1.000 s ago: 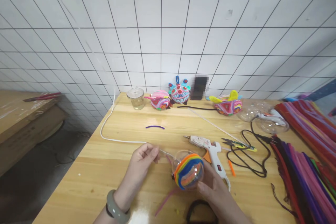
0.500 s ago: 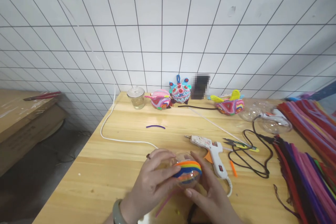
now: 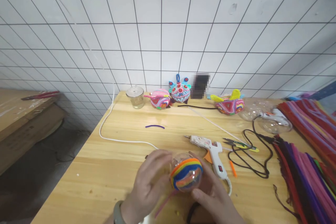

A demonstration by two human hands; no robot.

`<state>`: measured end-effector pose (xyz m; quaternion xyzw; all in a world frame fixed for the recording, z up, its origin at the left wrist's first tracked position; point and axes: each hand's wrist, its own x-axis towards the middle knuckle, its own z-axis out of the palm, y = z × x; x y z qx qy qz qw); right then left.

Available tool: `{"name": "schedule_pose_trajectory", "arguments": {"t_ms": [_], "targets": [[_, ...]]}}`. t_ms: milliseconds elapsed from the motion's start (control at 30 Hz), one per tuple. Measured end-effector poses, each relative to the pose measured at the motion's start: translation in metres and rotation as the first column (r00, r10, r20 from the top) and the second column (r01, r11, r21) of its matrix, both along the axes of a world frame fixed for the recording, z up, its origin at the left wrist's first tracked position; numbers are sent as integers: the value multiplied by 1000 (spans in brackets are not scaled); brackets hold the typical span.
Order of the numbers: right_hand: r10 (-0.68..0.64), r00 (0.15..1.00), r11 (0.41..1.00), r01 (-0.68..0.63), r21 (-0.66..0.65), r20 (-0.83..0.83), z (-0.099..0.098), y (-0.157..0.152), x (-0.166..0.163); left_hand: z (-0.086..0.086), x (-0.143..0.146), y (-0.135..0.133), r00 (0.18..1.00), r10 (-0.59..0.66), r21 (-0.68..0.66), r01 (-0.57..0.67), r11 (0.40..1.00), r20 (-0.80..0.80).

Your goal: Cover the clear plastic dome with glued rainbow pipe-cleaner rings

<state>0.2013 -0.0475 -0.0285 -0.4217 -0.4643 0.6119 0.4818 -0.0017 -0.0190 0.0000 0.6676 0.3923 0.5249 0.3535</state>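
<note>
Between my two hands is a clear plastic ball [image 3: 187, 173] with orange, yellow and blue fuzzy strips curved over its side. My left hand [image 3: 151, 178] curls against the ball's left side, its fingertips partly behind it. Round the right side, my right hand [image 3: 212, 192] grips it with the thumb low in front and the fingers behind. A pink pipe cleaner [image 3: 164, 204] lies under the ball. Just right of my hands rests a white glue gun [image 3: 210, 148], its nozzle pointing left.
A short purple pipe cleaner [image 3: 154, 126] lies mid-table. Along the wall stand a lidded glass cup [image 3: 135, 98] and decorated balls [image 3: 180, 92]. On the right are snips [image 3: 240, 144], a black cable [image 3: 244, 171], clear plastic balls [image 3: 274, 124] and pipe cleaner bundles [image 3: 309, 182].
The ball has turned so that more of its striped side faces me. My left fingers have drawn back from the front of the stripes to the ball's left edge.
</note>
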Motion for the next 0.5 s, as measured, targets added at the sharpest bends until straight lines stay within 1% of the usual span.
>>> {"name": "schedule_pose_trajectory", "arguments": {"t_ms": [33,67,100,133,167,233,300,400,500], "targets": [[20,999,1000,-20,-3,-32,2,3,0,-1,0,1,992,102,-64,-97,993,71],[43,998,999,-44,-14,-52,3,5,1,-1,1,2,971,200,-135,-182,974,134],[69,995,997,-72,-36,-70,4,7,1,-2,1,3,944,275,-205,-237,950,181],[94,991,992,-101,-70,-93,5,8,1,-3,1,5,922,322,-265,-263,928,214],[111,986,987,-125,-106,-126,5,9,0,-3,1,6,910,343,-310,-266,913,231],[119,970,972,-158,-173,-213,5,9,0,-5,0,8,914,343,-342,-257,904,219],[118,951,958,-184,-219,-285,6,8,-1,-6,-1,9,929,324,-330,-255,909,176],[128,941,946,-211,-247,-312,11,7,1,-5,-1,8,943,299,-316,-242,917,146],[173,924,933,-265,-243,-341,18,8,3,-4,-1,8,951,264,-297,-207,932,164]]}}
